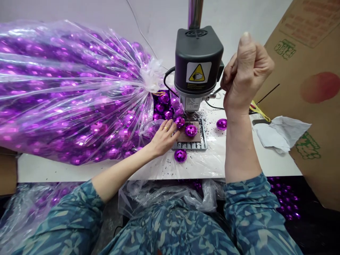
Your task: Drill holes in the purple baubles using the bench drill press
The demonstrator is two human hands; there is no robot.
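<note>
A small bench drill press (pixel 198 60) stands on the white table (pixel 53 170). My right hand (pixel 244 71) is closed in a fist round the press's lever beside its head. My left hand (pixel 165 136) lies by the press's base plate (pixel 203 143), its fingers pinching a purple faceted ball (pixel 180 122). Another purple ball (pixel 191 130) sits on a brown pad under the drill head. One ball (pixel 180 155) lies in front of the plate, another (pixel 221 124) to its right.
A big clear plastic bag (pixel 66 92) full of purple balls lies on the table's left, its mouth open toward the press. A cardboard box (pixel 310 88) stands at right, crumpled white paper (pixel 278 132) beside it. More purple balls (pixel 287 200) lie below the table. Dark shavings dot the tabletop.
</note>
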